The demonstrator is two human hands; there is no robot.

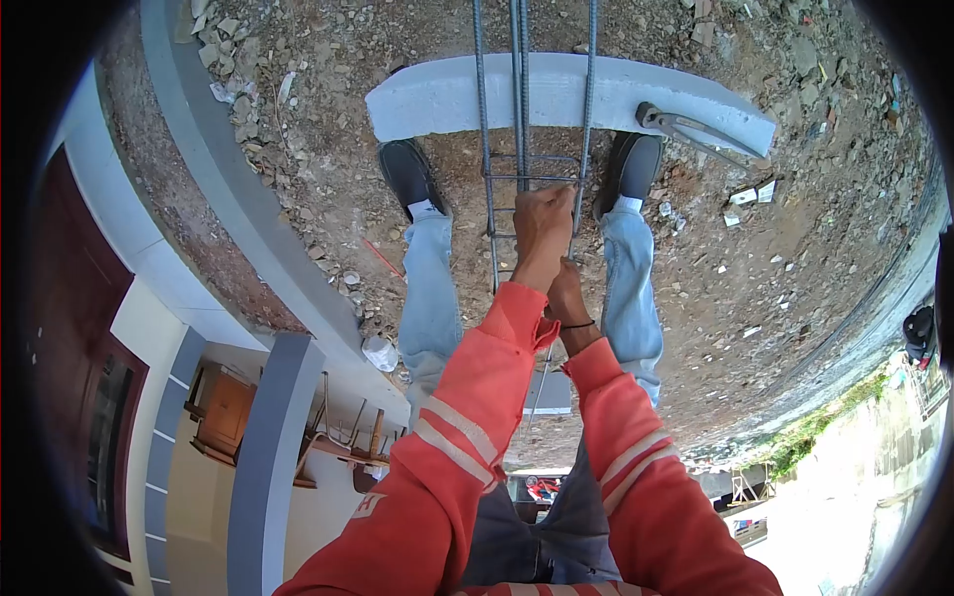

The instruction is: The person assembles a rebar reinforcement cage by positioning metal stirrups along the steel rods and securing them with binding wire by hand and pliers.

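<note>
A rebar cage [522, 109] of long ribbed steel bars and thin square stirrups runs down from the top of the view, across a pale concrete block [427, 97]. My left hand [544, 221] is closed in a fist over the cage's right-hand bar, close to a stirrup; what its fingers pinch is hidden. Just below and partly behind the left wrist, my right hand [566, 292] has its fingers closed around that same bar. Pincers [686, 129] with long handles lie on the block's right end.
My shoes [409, 179] stand on either side of the cage, against the block. Stony soil [755, 268] with rubble surrounds them. At left are a concrete kerb [229, 189], a grey post [268, 457] and wooden chairs [348, 447]. A crumpled white bag [380, 353] lies near my leg.
</note>
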